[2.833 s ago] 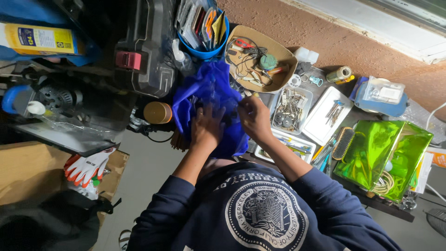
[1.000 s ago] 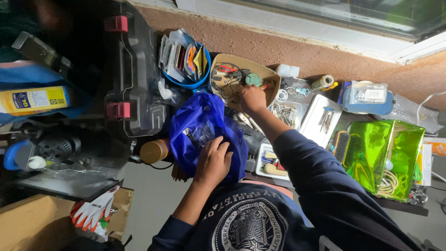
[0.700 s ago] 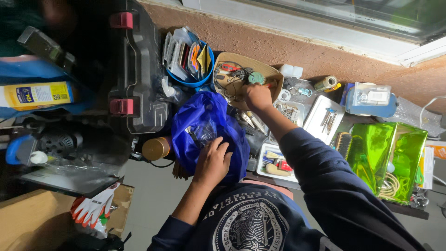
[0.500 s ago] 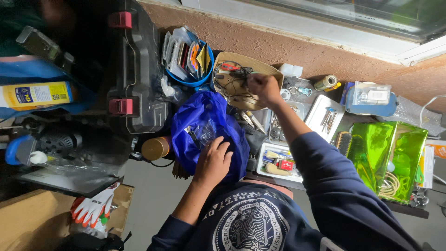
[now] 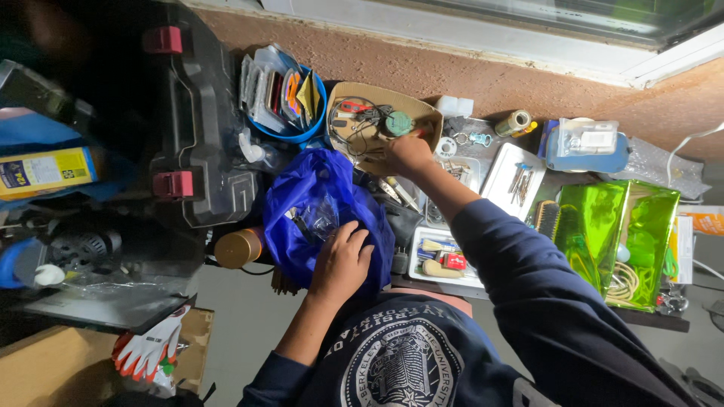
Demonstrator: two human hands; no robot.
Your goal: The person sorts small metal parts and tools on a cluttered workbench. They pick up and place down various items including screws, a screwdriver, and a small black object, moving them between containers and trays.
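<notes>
Here the right hand reaches into the cardboard tray, fingers curled at its near edge among wires and a small green round part; whether they pinch anything, I cannot tell. The left hand lies on the blue bag, fingers loosely spread and touching the clear plastic in its mouth. The bag sits just below the tray, beside a black case. A blue bowl of packets stands left of the tray. A green pouch lies well to the right.
</notes>
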